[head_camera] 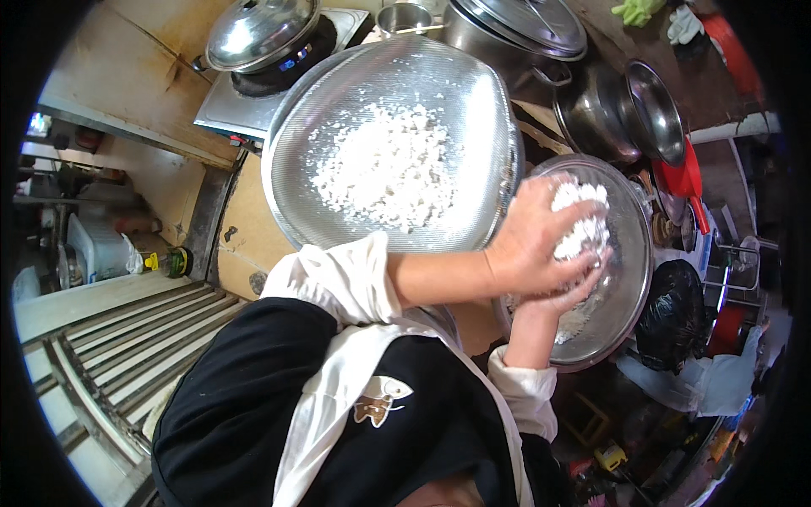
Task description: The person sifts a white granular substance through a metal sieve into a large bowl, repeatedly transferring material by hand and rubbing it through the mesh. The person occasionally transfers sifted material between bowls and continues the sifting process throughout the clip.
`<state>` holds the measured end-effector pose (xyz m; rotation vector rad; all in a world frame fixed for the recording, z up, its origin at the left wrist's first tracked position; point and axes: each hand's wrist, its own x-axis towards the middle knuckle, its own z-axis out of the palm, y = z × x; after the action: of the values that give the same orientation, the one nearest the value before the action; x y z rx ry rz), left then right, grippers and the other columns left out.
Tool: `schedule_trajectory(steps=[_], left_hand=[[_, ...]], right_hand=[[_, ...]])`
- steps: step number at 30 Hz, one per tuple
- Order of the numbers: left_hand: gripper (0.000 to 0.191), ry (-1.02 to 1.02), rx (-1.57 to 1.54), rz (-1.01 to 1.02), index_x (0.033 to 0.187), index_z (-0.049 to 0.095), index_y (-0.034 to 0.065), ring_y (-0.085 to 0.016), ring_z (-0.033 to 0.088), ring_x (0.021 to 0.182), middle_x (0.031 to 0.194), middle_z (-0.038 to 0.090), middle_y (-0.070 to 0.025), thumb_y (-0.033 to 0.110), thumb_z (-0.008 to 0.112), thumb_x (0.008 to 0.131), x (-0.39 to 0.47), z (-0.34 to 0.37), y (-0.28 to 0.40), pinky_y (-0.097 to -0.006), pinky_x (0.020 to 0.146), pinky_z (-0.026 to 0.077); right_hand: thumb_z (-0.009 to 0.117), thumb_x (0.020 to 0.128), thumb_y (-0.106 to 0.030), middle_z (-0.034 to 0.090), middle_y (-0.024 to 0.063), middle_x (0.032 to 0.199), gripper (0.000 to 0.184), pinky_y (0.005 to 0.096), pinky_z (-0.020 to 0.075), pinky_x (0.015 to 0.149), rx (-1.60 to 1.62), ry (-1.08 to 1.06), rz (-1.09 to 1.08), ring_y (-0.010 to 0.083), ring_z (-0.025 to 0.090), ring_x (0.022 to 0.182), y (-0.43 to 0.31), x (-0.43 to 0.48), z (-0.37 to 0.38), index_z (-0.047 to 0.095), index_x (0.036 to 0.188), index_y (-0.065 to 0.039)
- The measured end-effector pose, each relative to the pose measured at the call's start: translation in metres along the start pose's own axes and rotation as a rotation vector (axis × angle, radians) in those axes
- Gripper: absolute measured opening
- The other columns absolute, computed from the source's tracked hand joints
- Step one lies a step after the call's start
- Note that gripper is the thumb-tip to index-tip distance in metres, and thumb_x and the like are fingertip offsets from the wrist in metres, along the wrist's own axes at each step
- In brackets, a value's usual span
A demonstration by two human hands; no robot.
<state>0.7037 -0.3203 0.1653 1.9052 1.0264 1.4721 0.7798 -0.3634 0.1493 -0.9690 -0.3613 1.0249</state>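
Note:
White crumbly flour-like stuff (581,222) is pressed between my two hands, above a round, shiny mixing bowl (624,279) on the right. My left hand (529,231) covers it from the upper left, fingers spread over it. From below, my right hand (564,295) cups it, partly hidden behind the left. Powder clings to the fingers, and some pale powder (573,324) lies in the bowl. Left of the bowl, under my left forearm, is a large metal mesh sieve (488,127) with a heap of white crumbs (393,168) on its mesh.
Behind the sieve, a lidded wok (263,35) sits on a gas stove (222,104). A large lidded steel pot (507,60) and a small metal pot (403,18) stand nearby. Steel bowls (652,111), a red plastic scoop (684,171) and a black plastic bag (670,314) are at right.

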Motion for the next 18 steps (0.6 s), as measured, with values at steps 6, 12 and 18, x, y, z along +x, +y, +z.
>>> schedule_trajectory(steps=[6, 12, 18], left_hand=[[0.083, -0.111, -0.152, -0.364, 0.135, 0.040, 0.0123, -0.035, 0.046, 0.115, 0.122, 0.044, -0.0231, 0.031, 0.080, 0.065, 0.010, -0.156, -0.095, -0.0406, 0.101, 0.038], [0.043, -0.065, -0.337, -0.702, 0.113, 0.056, 0.0079, -0.012, 0.063, 0.092, 0.100, 0.067, -0.0029, 0.008, 0.075, 0.074, -0.006, -0.224, -0.182, -0.0262, 0.084, 0.050], [0.025, -0.052, 0.070, -0.764, 0.107, 0.064, 0.0098, -0.011, 0.063, 0.080, 0.090, 0.067, -0.0010, 0.011, 0.068, 0.083, -0.039, -0.270, -0.206, -0.0270, 0.073, 0.052]], right_hand=[[0.060, 0.087, -0.028, 0.053, 0.0173, 0.119, 0.049, 0.0390, 0.0511, 0.086, -0.063, -0.291, 0.224, 0.0254, 0.057, 0.105, 0.102, 0.019, 0.088, 0.046, 0.124, -0.001], [0.070, 0.078, -0.005, 0.057, 0.0169, 0.114, 0.055, 0.0349, 0.0464, 0.093, -0.237, -0.205, 0.264, 0.0240, 0.057, 0.106, 0.157, 0.027, 0.131, 0.044, 0.126, 0.003], [0.068, 0.082, -0.008, 0.061, 0.0122, 0.106, 0.046, 0.0280, 0.0496, 0.083, -0.481, -0.327, 0.276, 0.0178, 0.060, 0.094, 0.153, 0.055, 0.125, 0.049, 0.122, 0.004]])
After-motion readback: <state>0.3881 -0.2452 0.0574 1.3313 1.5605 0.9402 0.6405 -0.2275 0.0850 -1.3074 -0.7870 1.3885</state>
